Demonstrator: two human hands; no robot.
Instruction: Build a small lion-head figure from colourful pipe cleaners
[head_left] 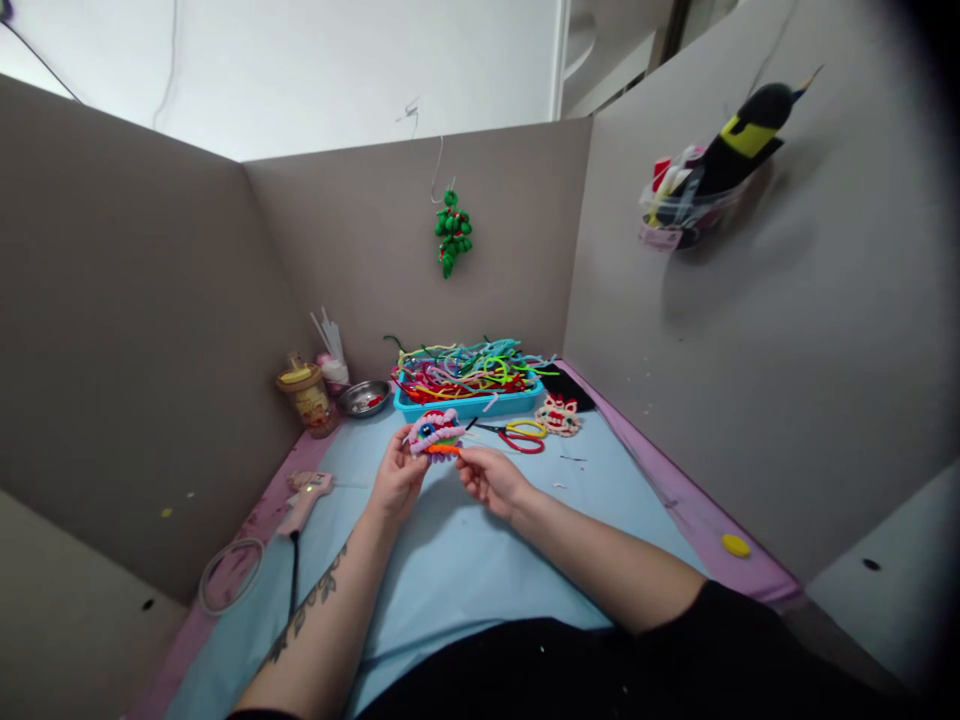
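My left hand grips a small pipe-cleaner figure by its left side, above the middle of the table. The figure is lilac and red, with a blue eye and a patch of green. An orange pipe cleaner runs along its lower edge. At the right end of that orange strip, my right hand pinches with thumb and forefinger, the other fingers curled. Just behind lie scissors with red and yellow handles. To their right rests a cream and red pipe-cleaner piece.
A blue tray heaped with pipe cleaners stands at the back. Left of it are a metal bowl, a lidded cup and a glue gun with its cord. A yellow disc lies far right. Grey partitions surround the table.
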